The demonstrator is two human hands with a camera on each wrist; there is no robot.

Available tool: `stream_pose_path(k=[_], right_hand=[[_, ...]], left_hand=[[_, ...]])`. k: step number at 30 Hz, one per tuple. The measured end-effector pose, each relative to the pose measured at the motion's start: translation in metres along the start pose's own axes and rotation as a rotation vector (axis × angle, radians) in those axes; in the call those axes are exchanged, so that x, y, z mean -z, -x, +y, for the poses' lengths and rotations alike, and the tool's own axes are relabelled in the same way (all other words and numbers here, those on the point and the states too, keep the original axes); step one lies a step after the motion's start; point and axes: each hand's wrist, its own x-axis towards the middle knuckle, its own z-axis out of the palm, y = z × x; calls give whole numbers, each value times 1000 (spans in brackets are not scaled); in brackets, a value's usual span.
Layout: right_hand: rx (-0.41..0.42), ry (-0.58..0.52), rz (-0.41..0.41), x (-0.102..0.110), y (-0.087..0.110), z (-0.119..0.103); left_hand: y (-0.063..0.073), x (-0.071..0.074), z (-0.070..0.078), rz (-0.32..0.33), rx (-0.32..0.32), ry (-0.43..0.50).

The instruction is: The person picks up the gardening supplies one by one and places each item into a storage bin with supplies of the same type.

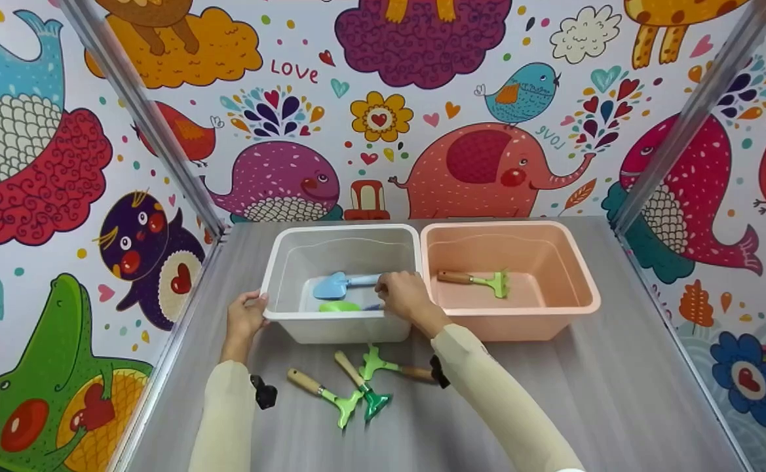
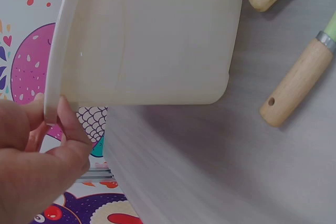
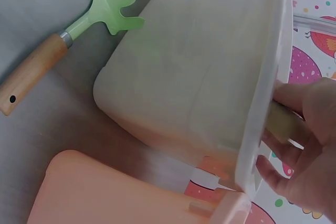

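My left hand (image 1: 245, 319) pinches the left rim of the white bin (image 1: 340, 316), thumb and fingers on either side of the rim (image 2: 55, 77). Over the bin's right side, my right hand (image 1: 407, 296) holds a light blue trowel (image 1: 331, 286) by its handle, its blade inside the bin. In the right wrist view a tan handle (image 3: 283, 121) shows between thumb and fingers, partly hidden. Below the trowel lies a bright green tool head (image 1: 340, 306) with a bluish neck, partly hidden by the front wall.
A peach bin (image 1: 510, 321) stands against the white one, with a green rake (image 1: 500, 283) inside. In front lie a green hand fork (image 3: 107, 3), a dark green-headed tool (image 1: 376, 403) and a light green tool (image 1: 345, 406) on the grey table (image 1: 553, 406). Patterned walls enclose the table.
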Motion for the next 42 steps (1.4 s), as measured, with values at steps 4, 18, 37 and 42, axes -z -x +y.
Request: stream_pose_path(k=[4,18,37,42], right_hand=[[32,3,30,3,-1,1],[42,-29,78,7,4,6],[74,-138,113,14,29,6],[61,-194,124,17,38,12]], left_hand=[[-1,0,-2,-6,1,3],[-1,0,-1,1,5,23],[2,-2,-10,61,-92,-34],[5,3,-11,25,-77,-29]])
